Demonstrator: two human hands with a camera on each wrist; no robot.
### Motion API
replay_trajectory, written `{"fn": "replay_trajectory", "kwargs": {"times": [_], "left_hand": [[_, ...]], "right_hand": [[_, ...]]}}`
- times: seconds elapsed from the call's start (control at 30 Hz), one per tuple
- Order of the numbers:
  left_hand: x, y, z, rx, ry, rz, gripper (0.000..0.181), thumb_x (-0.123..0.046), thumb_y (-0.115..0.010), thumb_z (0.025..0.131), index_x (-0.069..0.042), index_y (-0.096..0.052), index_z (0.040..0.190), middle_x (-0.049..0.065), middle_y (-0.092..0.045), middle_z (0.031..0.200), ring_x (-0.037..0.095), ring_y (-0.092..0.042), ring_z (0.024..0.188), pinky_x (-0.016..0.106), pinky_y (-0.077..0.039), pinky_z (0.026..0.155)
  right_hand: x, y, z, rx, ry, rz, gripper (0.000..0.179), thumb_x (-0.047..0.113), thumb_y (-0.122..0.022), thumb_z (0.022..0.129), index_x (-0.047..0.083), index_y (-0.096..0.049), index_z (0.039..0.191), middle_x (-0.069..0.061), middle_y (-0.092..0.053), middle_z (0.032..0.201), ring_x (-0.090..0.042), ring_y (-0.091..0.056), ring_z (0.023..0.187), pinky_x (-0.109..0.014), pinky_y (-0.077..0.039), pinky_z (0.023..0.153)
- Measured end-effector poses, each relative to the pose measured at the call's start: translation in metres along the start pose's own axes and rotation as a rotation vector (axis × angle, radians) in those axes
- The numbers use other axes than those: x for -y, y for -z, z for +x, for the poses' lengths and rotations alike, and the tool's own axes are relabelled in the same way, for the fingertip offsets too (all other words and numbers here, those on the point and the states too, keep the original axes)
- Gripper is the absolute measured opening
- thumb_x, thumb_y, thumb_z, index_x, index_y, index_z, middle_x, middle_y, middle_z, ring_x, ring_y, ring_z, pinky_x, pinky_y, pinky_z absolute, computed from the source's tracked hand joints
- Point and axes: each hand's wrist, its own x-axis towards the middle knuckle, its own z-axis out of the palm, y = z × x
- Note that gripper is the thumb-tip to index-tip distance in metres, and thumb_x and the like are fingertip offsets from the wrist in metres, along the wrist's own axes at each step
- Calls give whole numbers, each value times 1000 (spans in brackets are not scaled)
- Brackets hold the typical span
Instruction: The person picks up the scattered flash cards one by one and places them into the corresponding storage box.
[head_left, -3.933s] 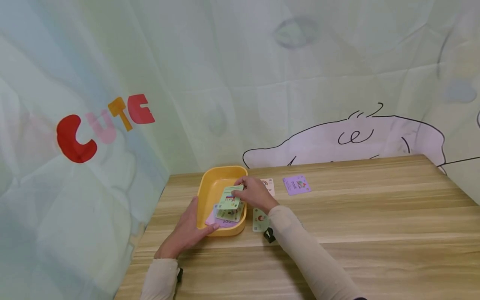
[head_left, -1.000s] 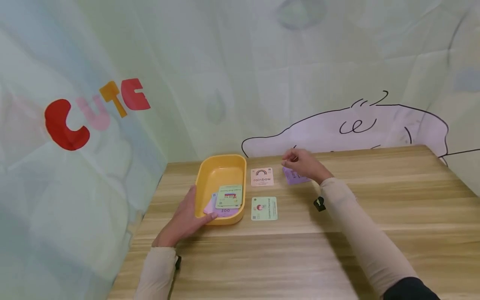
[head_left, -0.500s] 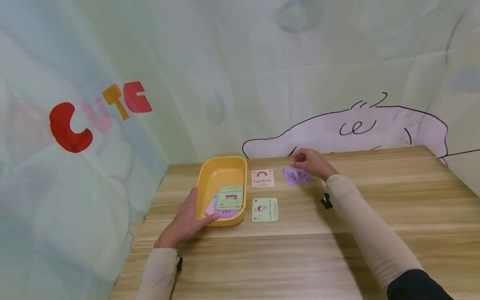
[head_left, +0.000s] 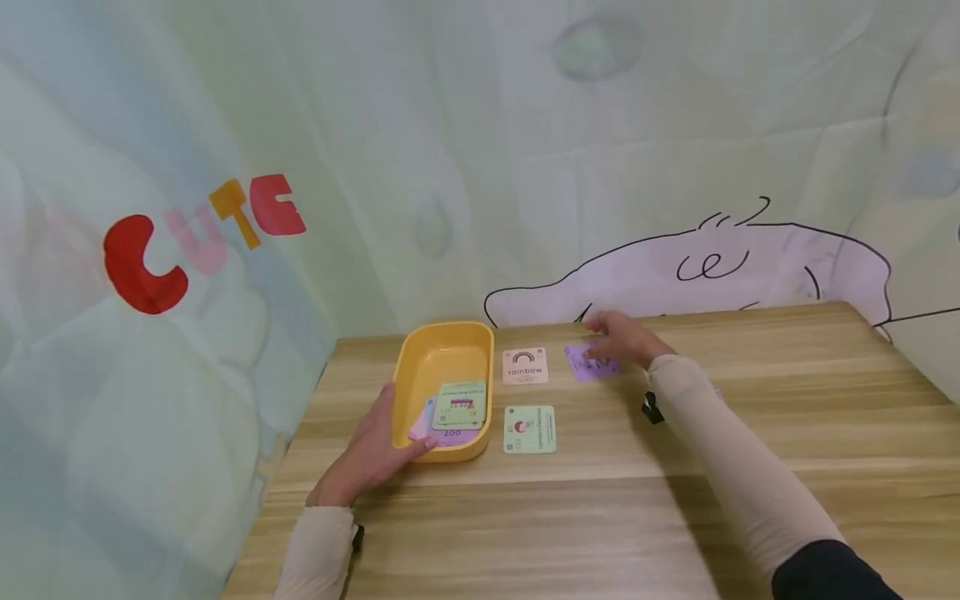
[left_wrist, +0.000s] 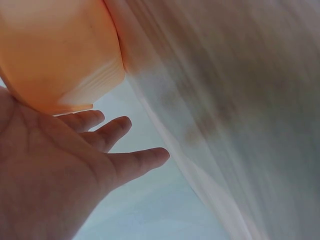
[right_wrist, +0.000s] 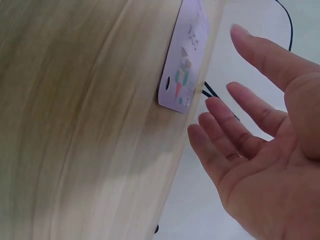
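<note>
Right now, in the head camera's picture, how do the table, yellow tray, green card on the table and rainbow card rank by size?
Largest to smallest:
1. Table
2. Yellow tray
3. Green card and rainbow card, unranked: the green looks slightly larger, but lies nearer the camera.

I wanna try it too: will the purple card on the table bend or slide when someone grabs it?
The purple card looks fairly stiff, since its long edge is straight. It's probably light, being so thin. Lying flat on the smooth-looking table, it might slide when pushed.
</note>
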Motion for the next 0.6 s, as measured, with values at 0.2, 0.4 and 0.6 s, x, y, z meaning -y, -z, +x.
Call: {"fn": "replay_trajectory", "kwargs": {"times": [0.2,0.4,0.6], "left_hand": [[-1,-2,-5,3,5,-11,115,-55,-78,83,-9,-9,162,15,-28,162,35,-36,141,59,-29,117],[-1,-2,-5,1,-20,-27,112,-53,-79,83,-10,-12,161,13,-32,159,32,-39,137,58,-31,116],[-1,-1,0,-2,-27,-40,110,-55,-78,83,-13,-12,161,11,-32,159,31,-39,136,58,-31,116]], "right_hand": [[-7,-12,-4,17,-21,-41,65,18,-83,85,-1,-53,140,-23,-53,142,-39,-50,130,-56,-37,112],[-4,-16,-6,-19,-33,-147,63,17,-87,80,-1,-59,134,-21,-52,134,-37,-51,119,-54,-42,107],[1,-12,-2,-43,-65,-214,60,17,-88,79,0,-61,130,-19,-50,131,-35,-52,116,-51,-45,104]]}}
